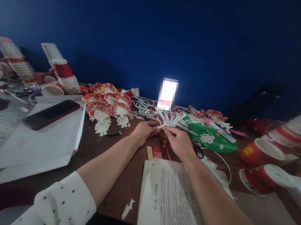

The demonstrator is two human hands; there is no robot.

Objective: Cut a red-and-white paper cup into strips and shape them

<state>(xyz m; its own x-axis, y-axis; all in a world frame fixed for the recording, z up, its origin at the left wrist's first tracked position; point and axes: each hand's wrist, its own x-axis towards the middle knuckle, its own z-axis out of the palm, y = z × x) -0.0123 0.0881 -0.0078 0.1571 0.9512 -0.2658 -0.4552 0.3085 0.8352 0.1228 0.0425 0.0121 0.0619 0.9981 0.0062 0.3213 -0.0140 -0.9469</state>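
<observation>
Both hands meet at the middle of the table, fingertips close together. My left hand (144,131) is closed in a pinch at the near edge of a white paper piece cut into strips (172,121), which fans out away from me. My right hand (179,141) pinches the same piece from the other side. Between the fingertips a thin pale stick or strip (160,122) crosses the paper; which hand bears it I cannot tell. Below the hands lies a red printed piece (157,153), partly covered by the fingers.
A booklet (171,209) lies under my right forearm. On the left, a phone (51,113) rests on white sheets (57,146). Red paper crafts (107,101), a green sheet (210,137) and scissors (198,150) surround the hands. Red cups (261,152) stand right; a blurred bright screen (167,94) stands behind.
</observation>
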